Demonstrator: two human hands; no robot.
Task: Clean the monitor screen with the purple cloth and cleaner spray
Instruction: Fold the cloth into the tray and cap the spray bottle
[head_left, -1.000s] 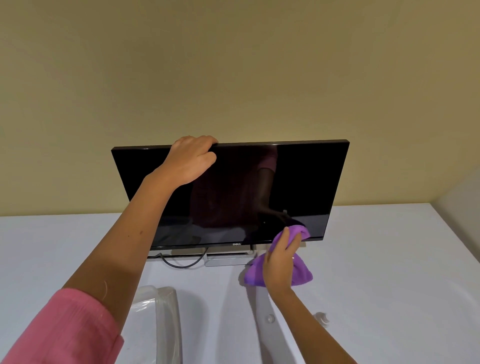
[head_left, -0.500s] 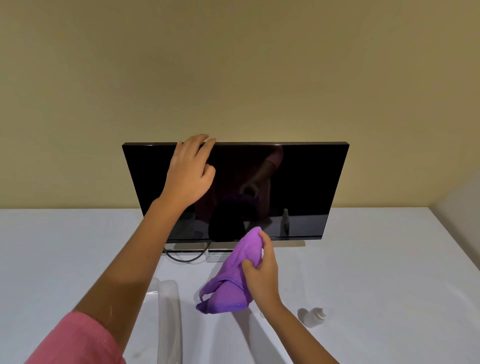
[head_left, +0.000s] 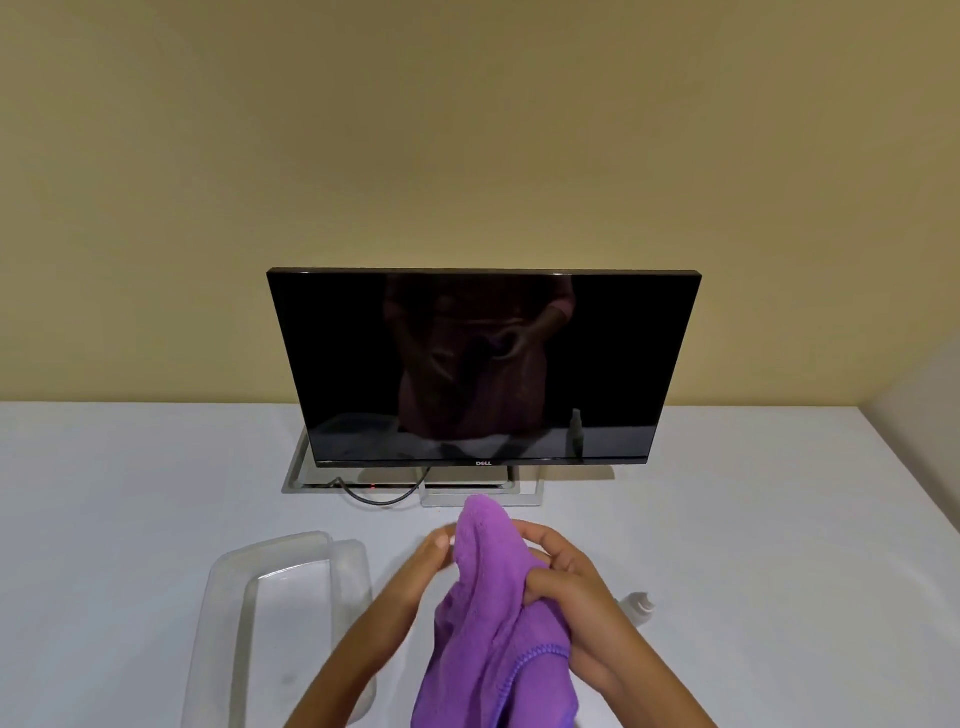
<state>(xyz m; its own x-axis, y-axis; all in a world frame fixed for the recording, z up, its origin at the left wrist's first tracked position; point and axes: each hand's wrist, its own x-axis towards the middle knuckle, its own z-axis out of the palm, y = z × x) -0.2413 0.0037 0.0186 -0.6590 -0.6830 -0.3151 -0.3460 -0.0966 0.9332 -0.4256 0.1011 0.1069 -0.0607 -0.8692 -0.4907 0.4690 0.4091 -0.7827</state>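
Fingers (head_left: 558, 577) of both hands clutch the soft purple microfibre cloth (head_left: 493, 618), refolding it; next likely wiping the black flat monitor screen (head_left: 483, 364).

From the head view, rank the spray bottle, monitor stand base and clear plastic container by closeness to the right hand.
1. spray bottle: just right of the right hand.
2. monitor stand base: ahead, under the screen.
3. clear plastic container: far left, beyond the left hand.

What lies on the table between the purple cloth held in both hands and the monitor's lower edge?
The head view shows the monitor's silver stand base and a black cable.
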